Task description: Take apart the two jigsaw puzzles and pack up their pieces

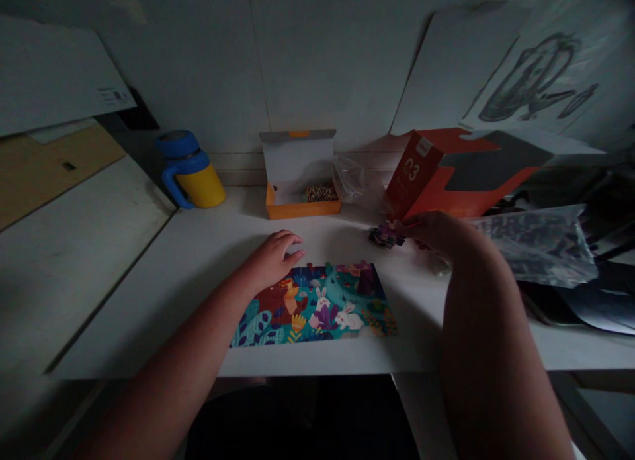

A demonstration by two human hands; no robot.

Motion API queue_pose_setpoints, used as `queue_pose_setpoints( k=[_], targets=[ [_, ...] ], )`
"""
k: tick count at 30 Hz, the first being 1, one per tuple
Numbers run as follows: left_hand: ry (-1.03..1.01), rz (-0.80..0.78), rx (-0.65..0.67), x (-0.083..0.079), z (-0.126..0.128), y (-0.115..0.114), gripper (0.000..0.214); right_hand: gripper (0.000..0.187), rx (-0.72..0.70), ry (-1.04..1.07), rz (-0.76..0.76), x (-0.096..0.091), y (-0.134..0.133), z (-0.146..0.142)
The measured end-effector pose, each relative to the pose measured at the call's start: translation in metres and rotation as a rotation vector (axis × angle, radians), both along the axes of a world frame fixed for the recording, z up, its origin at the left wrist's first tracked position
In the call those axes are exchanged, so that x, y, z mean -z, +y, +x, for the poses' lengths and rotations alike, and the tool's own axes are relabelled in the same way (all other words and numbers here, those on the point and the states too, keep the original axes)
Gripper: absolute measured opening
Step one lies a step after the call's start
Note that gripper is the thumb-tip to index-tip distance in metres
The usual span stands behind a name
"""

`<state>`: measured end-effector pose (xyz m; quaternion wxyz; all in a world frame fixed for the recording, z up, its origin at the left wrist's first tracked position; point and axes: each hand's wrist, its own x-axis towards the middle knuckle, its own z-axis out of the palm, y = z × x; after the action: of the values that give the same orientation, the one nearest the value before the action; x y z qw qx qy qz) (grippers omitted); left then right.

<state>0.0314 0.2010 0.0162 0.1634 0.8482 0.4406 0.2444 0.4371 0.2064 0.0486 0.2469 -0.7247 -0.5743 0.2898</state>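
A partly assembled jigsaw puzzle [322, 314] with white rabbits, a brown animal and leaves lies flat near the table's front edge. Its upper edge shows loose tabs. My left hand [275, 256] rests on the table at the puzzle's upper left corner, its fingers apart and holding nothing. To the right, a small pile of puzzle pieces [383, 236] sits on the table. The fingertips of my right hand [429, 230] are pinched at a purple-pink puzzle piece [395, 226] on that pile; the fingers partly hide it.
An open orange box [303, 210] with small contents stands at the back, beside a clear plastic bag [352, 179]. A large red box [421, 175] leans behind my right hand. Another plastic bag [540, 245] lies at the right, and a blue-yellow jug [201, 182] stands back left.
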Motion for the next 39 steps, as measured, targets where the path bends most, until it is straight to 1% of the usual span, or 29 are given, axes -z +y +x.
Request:
queue_pose_setpoints(
  k=[3, 6, 9, 12, 15, 18, 20, 22, 23, 24, 25, 26, 28, 29, 30, 31, 32, 34, 36, 39],
  targets=[
    [-0.001, 0.003, 0.008, 0.000, 0.000, 0.000, 0.022, 0.040, 0.056, 0.067, -0.079, 0.002, 0.005, -0.006],
    [-0.008, 0.013, 0.010, 0.000, -0.001, 0.000, 0.020, 0.037, 0.117, 0.121, -0.102, 0.001, 0.006, -0.011],
    [-0.008, 0.014, 0.006, 0.000, -0.003, 0.000, 0.020, 0.040, 0.153, 0.153, -0.097, -0.001, 0.005, -0.016],
    [0.000, 0.007, 0.001, -0.001, -0.004, 0.000, 0.020, 0.045, 0.144, 0.124, -0.085, 0.000, 0.005, -0.020],
    [0.006, 0.006, -0.004, -0.002, -0.005, 0.000, 0.021, 0.046, 0.098, 0.007, -0.092, 0.004, 0.007, -0.018],
    [0.018, 0.006, -0.024, -0.005, -0.007, 0.001, 0.021, 0.047, 0.052, -0.204, -0.088, 0.006, 0.008, -0.010],
    [0.029, 0.015, -0.046, -0.007, -0.011, 0.002, 0.021, 0.044, 0.056, -0.330, 0.002, 0.002, 0.005, -0.007],
    [0.040, 0.038, -0.066, -0.009, -0.017, 0.005, 0.021, 0.038, 0.051, -0.412, 0.158, -0.008, 0.000, -0.014],
    [0.046, 0.053, -0.078, -0.011, -0.020, 0.007, 0.021, 0.037, 0.024, -0.431, 0.235, -0.014, -0.005, -0.022],
    [0.050, 0.069, -0.093, -0.012, -0.024, 0.008, 0.021, 0.037, -0.036, -0.442, 0.287, -0.020, -0.010, -0.034],
    [0.055, 0.083, -0.112, -0.014, -0.027, 0.010, 0.021, 0.039, -0.138, -0.412, 0.299, -0.027, -0.017, -0.049],
    [0.059, 0.095, -0.133, -0.016, -0.030, 0.011, 0.021, 0.041, -0.276, -0.349, 0.304, -0.032, -0.025, -0.067],
    [0.068, 0.111, -0.170, -0.020, -0.034, 0.012, 0.022, 0.049, -0.617, -0.248, 0.330, -0.036, -0.043, -0.106],
    [0.075, 0.114, -0.185, -0.022, -0.036, 0.012, 0.022, 0.058, -0.785, -0.219, 0.315, -0.035, -0.052, -0.125],
    [0.082, 0.115, -0.198, -0.023, -0.036, 0.012, 0.022, 0.071, -0.920, -0.199, 0.278, -0.032, -0.061, -0.142],
    [0.089, 0.113, -0.208, -0.025, -0.037, 0.012, 0.023, 0.082, -0.990, -0.196, 0.231, -0.027, -0.069, -0.156],
    [0.094, 0.111, -0.217, -0.026, -0.037, 0.012, 0.023, 0.090, -1.046, -0.219, 0.177, -0.021, -0.076, -0.167],
    [0.099, 0.110, -0.230, -0.027, -0.038, 0.011, 0.023, 0.105, -1.095, -0.254, 0.129, -0.009, -0.085, -0.179],
    [0.100, 0.114, -0.236, -0.027, -0.038, 0.011, 0.023, 0.107, -1.086, -0.271, 0.124, 0.000, -0.086, -0.182],
    [0.096, 0.123, -0.240, -0.025, -0.039, 0.012, 0.022, 0.103, -1.018, -0.265, 0.164, 0.007, -0.079, -0.179]
  ],
)
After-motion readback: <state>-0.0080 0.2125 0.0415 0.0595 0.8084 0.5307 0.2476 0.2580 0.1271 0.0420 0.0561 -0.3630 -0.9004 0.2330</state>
